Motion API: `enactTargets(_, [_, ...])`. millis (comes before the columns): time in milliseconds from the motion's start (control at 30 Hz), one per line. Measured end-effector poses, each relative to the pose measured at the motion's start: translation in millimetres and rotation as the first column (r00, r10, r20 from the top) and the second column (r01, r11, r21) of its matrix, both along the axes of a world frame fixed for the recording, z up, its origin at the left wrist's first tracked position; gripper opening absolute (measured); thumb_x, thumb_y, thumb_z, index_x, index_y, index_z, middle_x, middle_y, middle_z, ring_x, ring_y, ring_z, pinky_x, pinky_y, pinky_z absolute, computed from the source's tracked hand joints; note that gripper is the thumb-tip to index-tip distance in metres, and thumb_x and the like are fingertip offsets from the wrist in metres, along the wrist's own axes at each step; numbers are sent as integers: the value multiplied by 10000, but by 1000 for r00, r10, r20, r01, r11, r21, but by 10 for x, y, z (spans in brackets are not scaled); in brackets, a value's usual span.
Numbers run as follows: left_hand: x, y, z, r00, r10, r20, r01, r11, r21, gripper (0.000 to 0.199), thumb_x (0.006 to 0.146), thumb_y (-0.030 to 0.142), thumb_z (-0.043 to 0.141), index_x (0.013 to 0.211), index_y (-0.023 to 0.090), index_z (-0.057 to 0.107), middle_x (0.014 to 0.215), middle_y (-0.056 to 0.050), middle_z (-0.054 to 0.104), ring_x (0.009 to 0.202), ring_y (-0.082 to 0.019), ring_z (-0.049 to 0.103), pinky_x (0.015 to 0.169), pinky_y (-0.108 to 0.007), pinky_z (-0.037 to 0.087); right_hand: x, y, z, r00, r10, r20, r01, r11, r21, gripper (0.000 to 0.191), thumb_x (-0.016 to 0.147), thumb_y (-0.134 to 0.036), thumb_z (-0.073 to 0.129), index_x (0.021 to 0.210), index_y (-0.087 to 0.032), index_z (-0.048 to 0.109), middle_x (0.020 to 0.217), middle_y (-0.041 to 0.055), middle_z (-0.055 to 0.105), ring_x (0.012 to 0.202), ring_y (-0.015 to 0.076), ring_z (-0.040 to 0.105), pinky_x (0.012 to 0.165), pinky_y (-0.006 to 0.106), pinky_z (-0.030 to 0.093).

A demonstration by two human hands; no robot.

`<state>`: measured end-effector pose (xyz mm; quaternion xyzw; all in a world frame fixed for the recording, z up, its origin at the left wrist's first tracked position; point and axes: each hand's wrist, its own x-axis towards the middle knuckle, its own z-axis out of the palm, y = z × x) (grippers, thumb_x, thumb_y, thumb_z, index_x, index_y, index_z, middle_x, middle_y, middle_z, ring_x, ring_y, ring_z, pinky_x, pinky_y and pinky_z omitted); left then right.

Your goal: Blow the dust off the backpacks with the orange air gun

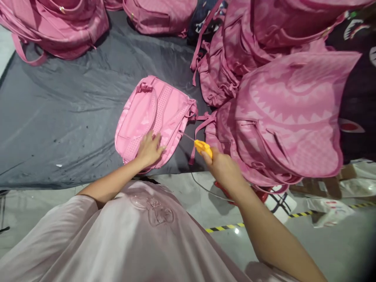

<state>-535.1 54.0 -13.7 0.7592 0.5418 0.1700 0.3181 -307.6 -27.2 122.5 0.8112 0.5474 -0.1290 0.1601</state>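
Observation:
A small pink backpack [169, 103] lies on the grey-covered table, with its padded back panel and a shoulder strap [153, 105] facing up. My left hand [149, 150] rests on its near part, fingers spread and gripping nothing. My right hand [221, 166] is closed around a yellow-handled tool [203, 148] at the bag's right. A thin dark shaft points from the tool toward the bag's right edge; whether its tip touches the fabric I cannot tell. The exact kind of tool is unclear, as my fingers hide part of it.
Large pink backpacks [289, 117] with a toothed pattern crowd the right side. More pink bags [67, 29] stand along the far side, and a dark bag [202, 23] sits between them. A thin cable [205, 190] hangs below the table edge. Yellow-black tape [225, 228] marks the floor.

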Motion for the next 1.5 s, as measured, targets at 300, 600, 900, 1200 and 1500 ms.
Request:
enactTargets(300, [-1141,474,-26,361,908,213,-214,303,-929,275,1015,277,338,981,118,560,915,-124,616,853,-158,664,791,-253,575,-689,-753,-634,985,-140,-104,125,983,-137,393,1036,-472,309,1155,-182,545,917,132,723,829,266,698,606,286,367])
enactTargets(600, [-1015,544,-145,271,928,255,222,197,-955,325,979,425,453,980,124,576,846,-109,626,810,-187,681,731,-261,590,-1325,-690,-1057,968,-197,-157,183,978,-98,347,1047,-458,331,1123,-183,530,894,77,721,807,223,688,570,277,282])
enactTargets(900, [-986,587,-403,367,792,487,519,260,-814,521,934,618,425,1064,160,635,1010,-134,711,1137,-284,647,1092,-461,436,-1313,-707,-1349,955,-287,-77,291,956,42,345,1037,-437,384,1132,-151,552,826,83,708,700,193,646,553,274,223])
enactTargets(1200, [-1064,629,-355,348,733,584,608,298,-736,700,868,730,434,1180,129,611,1150,-187,686,1234,-325,590,1096,-506,416,-1245,-513,-1780,928,-369,-51,372,913,166,352,1042,-443,370,1101,-139,537,809,81,700,664,173,622,540,274,198])
enactTargets(1500, [-1055,557,-484,247,771,587,636,328,-698,687,871,746,407,1251,198,572,1276,-166,643,1298,-325,543,1079,-573,388,-1110,-414,-1852,943,-332,-12,331,939,97,360,1042,-461,346,1099,-151,520,845,103,710,749,207,679,580,266,317])
